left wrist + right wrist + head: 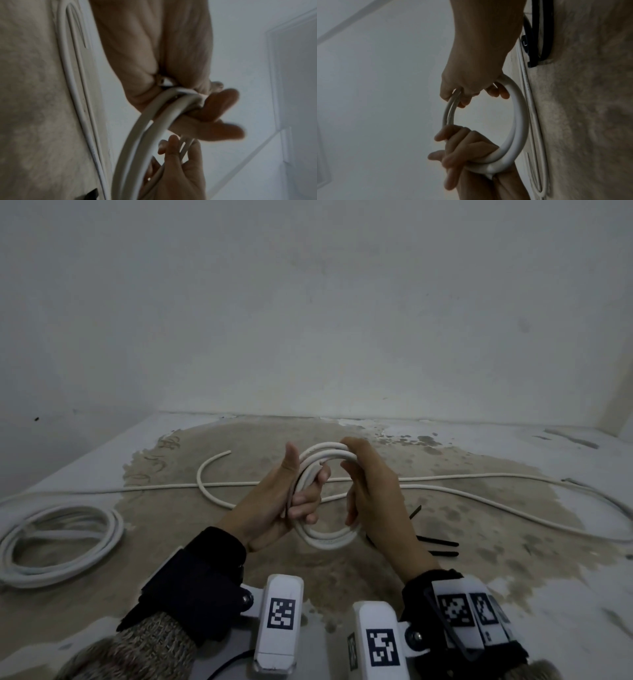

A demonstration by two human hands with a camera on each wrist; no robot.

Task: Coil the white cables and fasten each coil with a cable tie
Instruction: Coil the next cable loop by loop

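While the left hand (291,494) curls its fingers round one side of the small coil (325,539), the right hand (370,484) closes its grip on the other side, above the middle of the floor (479,577). A loose cable (479,477) runs behind them. A second coil (58,539) lies at the left edge, black ties (442,543) just right of the hands.
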